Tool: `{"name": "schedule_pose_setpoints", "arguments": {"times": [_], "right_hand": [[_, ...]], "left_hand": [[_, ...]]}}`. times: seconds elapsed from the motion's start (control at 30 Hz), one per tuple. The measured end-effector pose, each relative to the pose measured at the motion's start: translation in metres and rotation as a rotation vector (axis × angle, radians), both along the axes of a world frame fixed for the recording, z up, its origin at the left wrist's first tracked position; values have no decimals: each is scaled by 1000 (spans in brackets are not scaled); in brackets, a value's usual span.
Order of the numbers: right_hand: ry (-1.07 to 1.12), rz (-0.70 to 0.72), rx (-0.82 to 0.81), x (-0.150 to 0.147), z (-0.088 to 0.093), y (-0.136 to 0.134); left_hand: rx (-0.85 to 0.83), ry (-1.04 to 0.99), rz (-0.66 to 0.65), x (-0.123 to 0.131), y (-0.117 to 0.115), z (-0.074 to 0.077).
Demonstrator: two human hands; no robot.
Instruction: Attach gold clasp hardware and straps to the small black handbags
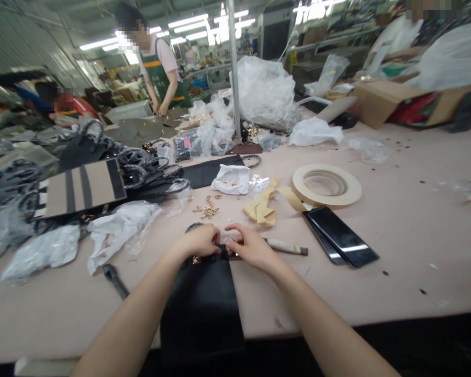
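A black leather bag point(204, 309) lies flat in front of me, hanging over the table's front edge. It has a wrapped handle point(194, 226) and a small gold fitting point(197, 259) near its top. My left hand point(203, 240) is closed on the bag's top edge, beside a short black tab point(222, 252). Close against the tab's other side, my right hand point(253, 247) has its fingers curled and thumb at the edge; whatever is between them is too small to make out. Behind the right hand lies a tool with a pale handle point(288, 246).
Loose gold fittings point(209, 209) lie beyond my hands. A tape roll point(325, 186) and two phones point(343, 238) are to the right. Striped bag point(86, 188), plastic bags point(120, 230) and a dark tool point(115, 281) lie left. A person in a green apron point(167, 78) stands across the table.
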State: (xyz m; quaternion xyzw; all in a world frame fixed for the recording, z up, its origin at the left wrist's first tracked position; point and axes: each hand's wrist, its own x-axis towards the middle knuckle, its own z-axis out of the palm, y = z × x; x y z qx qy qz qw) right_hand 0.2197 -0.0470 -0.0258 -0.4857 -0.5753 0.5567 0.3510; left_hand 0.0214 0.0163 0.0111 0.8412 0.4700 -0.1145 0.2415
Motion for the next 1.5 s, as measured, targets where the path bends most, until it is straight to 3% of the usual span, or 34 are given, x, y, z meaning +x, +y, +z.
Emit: {"name": "schedule_pose_setpoints", "arguments": {"times": [0.17, 0.3, 0.63, 0.8, 1.0, 1.23, 1.33, 1.5], "right_hand": [[-277, -59, 221, -13, 6, -20], [-329, -139, 353, -20, -3, -26], [-428, -133, 667, -32, -21, -26], [-371, -128, 665, -35, -22, -21], [-348, -119, 335, -21, -8, -7], [-761, 247, 787, -30, 27, -10], [-741, 274, 835, -35, 20, -16], [-623, 152, 799, -26, -3, -20]], "left_hand": [[-26, -39, 41, -9, 1, -5], [-72, -77, 51, -13, 7, -9], [-58, -240, 89, -26, 5, -22], [-50, -222, 156, -24, 4, -27], [-75, -214, 184, -20, 3, -25], [-94, -264, 154, -27, 6, -26], [-147, -335, 49, -36, 9, -25], [-194, -383, 22, -45, 14, -27]]}}
